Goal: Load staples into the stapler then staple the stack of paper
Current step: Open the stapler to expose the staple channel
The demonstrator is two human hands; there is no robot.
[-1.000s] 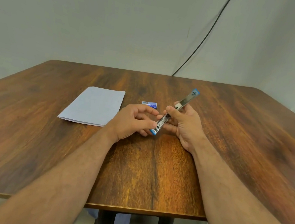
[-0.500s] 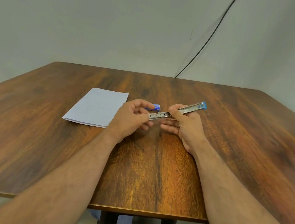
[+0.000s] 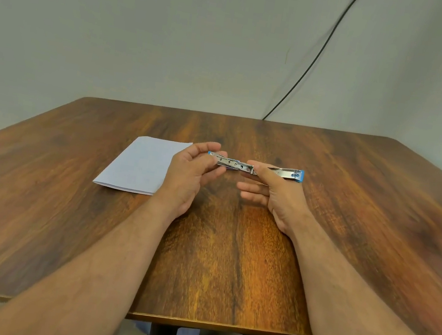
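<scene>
Stapler (image 3: 245, 166) has swung from tilted to level, opened flat above mid-tabletop (image 3: 377, 217), left hand (image 3: 190, 174) fingers pinching one end, right hand (image 3: 276, 192) pinching the middle, paper stack (image 3: 140, 164) toward left edge; looks light, stiff, slick metal, best held by side rails.

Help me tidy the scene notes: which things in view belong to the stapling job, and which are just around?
Job:
- silver metal stapler with blue ends, opened out flat, held by left hand and right hand
- pale blue stack of paper

Just around:
- brown wooden table
- black cable on wall
</scene>
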